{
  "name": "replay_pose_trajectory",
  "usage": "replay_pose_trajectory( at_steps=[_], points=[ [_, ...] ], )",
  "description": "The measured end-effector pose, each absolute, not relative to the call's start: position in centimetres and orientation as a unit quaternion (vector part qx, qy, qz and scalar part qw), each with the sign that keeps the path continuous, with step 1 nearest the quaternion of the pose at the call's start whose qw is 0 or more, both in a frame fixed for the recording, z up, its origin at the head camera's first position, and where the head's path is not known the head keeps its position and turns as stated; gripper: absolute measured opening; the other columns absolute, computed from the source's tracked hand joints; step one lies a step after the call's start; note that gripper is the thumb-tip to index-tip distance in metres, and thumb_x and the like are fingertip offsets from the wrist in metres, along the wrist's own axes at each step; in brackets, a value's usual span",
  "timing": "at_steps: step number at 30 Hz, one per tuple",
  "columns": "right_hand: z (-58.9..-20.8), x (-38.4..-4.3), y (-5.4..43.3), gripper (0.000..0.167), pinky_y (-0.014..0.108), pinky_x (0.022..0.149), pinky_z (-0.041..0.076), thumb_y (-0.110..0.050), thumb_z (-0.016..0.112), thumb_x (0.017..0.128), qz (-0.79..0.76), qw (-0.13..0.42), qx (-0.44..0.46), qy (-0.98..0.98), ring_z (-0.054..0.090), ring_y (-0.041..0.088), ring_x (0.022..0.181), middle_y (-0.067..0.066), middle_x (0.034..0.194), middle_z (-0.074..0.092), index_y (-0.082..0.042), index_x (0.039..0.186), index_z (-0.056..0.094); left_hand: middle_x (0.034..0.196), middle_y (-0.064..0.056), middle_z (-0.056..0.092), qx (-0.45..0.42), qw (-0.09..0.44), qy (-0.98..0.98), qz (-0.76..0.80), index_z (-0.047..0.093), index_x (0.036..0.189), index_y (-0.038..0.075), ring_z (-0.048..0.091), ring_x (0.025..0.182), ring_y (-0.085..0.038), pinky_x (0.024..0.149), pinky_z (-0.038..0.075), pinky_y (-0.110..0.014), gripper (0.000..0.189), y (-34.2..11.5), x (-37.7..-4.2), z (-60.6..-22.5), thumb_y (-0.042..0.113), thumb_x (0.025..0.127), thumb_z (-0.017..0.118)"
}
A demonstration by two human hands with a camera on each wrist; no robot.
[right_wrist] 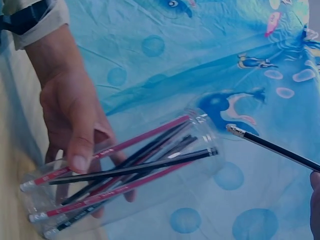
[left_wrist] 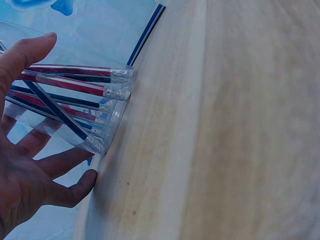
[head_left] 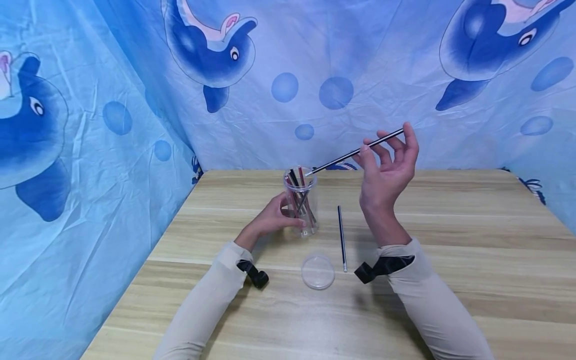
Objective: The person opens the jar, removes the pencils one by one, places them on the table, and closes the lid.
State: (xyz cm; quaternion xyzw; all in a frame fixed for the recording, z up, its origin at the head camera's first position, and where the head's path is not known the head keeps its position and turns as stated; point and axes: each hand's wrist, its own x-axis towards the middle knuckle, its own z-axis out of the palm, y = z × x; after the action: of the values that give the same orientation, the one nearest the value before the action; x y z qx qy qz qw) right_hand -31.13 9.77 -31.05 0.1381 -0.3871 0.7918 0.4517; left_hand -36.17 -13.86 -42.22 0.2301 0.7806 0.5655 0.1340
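A clear plastic jar (head_left: pixel 308 227) with several red and dark pencils (right_wrist: pixel 135 165) inside stands upright on the table. Around its lower part curl the thumb and fingers of my left hand (head_left: pixel 276 216), also seen from behind the jar in the left wrist view. My right hand (head_left: pixel 390 175) is raised to the right of the jar and pinches a black striped pencil (head_left: pixel 355 152). That pencil slants down to the left, its eraser end (right_wrist: pixel 234 130) at the jar's open mouth. One more dark striped pencil (head_left: pixel 342 237) lies on the table, right of the jar.
A round clear lid (head_left: pixel 317 272) lies flat in front of the jar, close to the loose pencil. The wooden table (head_left: pixel 472 225) meets a blue curtain (head_left: pixel 288 40) with dolphin prints at the back and sides.
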Motion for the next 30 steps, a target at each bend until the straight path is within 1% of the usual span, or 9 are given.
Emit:
replay_pose_trajectory(
  at_steps=[5,7,12,16,20,25,30],
  points=[
    [-30.5,-30.8,10.5,0.070,0.040,0.072,0.061,0.016,0.068,0.083,0.795,0.454,0.132,-0.380,0.064,0.034,0.093,0.021,0.115,0.056,-0.005,0.144,0.042,0.137,-0.009,0.056,0.236,0.130,0.785,0.558,0.045,0.146,0.015,0.058,0.121,-0.031,0.102,0.048,-0.043,0.083,-13.9,-35.9,-42.1,0.004,0.075,0.086],
    [-30.3,-30.7,10.8,0.071,0.040,0.071,0.061,0.017,0.068,0.082,0.803,0.446,0.125,-0.375,0.064,0.033,0.092,0.020,0.115,0.056,-0.006,0.145,0.043,0.137,-0.008,0.056,0.237,0.130,0.787,0.555,0.044,0.147,0.016,0.058,0.121,-0.031,0.102,0.048,-0.043,0.084,-14.0,-35.8,-42.1,0.004,0.075,0.086],
    [-30.0,-30.5,11.5,0.074,0.037,0.068,0.061,0.019,0.069,0.080,0.827,0.410,0.102,-0.372,0.065,0.031,0.090,0.019,0.115,0.057,-0.010,0.144,0.046,0.137,-0.009,0.056,0.239,0.128,0.786,0.556,0.045,0.147,0.015,0.057,0.122,-0.032,0.101,0.049,-0.044,0.084,-14.1,-35.7,-42.1,0.004,0.074,0.086],
    [-30.1,-30.2,11.8,0.073,0.036,0.069,0.061,0.018,0.068,0.081,0.830,0.385,0.090,-0.394,0.067,0.029,0.089,0.018,0.114,0.057,-0.013,0.144,0.048,0.137,-0.011,0.056,0.238,0.132,0.783,0.559,0.045,0.146,0.013,0.057,0.122,-0.032,0.101,0.048,-0.044,0.083,-14.1,-35.7,-42.3,0.005,0.075,0.086],
    [-30.4,-30.1,12.0,0.072,0.035,0.070,0.061,0.016,0.068,0.083,0.827,0.362,0.071,-0.423,0.067,0.025,0.087,0.017,0.115,0.058,-0.015,0.145,0.046,0.136,-0.011,0.056,0.238,0.133,0.781,0.562,0.046,0.146,0.012,0.057,0.122,-0.032,0.102,0.048,-0.044,0.082,-14.2,-35.6,-42.2,0.006,0.074,0.086],
    [-31.2,-30.2,12.2,0.069,0.033,0.067,0.061,0.014,0.071,0.083,0.826,0.333,0.043,-0.452,0.068,0.020,0.081,0.017,0.115,0.060,-0.015,0.141,0.048,0.137,-0.009,0.055,0.242,0.127,0.781,0.562,0.045,0.146,0.013,0.057,0.122,-0.031,0.102,0.048,-0.043,0.083,-14.3,-35.5,-42.2,0.003,0.074,0.086],
    [-32.5,-30.0,12.9,0.069,0.029,0.063,0.060,0.015,0.070,0.083,0.815,0.281,0.019,-0.506,0.066,0.014,0.076,0.014,0.117,0.058,-0.014,0.142,0.048,0.139,-0.010,0.054,0.247,0.129,0.779,0.562,0.043,0.149,0.015,0.057,0.122,-0.032,0.100,0.049,-0.043,0.086,-14.2,-35.5,-42.5,0.003,0.075,0.085]
  ],
)
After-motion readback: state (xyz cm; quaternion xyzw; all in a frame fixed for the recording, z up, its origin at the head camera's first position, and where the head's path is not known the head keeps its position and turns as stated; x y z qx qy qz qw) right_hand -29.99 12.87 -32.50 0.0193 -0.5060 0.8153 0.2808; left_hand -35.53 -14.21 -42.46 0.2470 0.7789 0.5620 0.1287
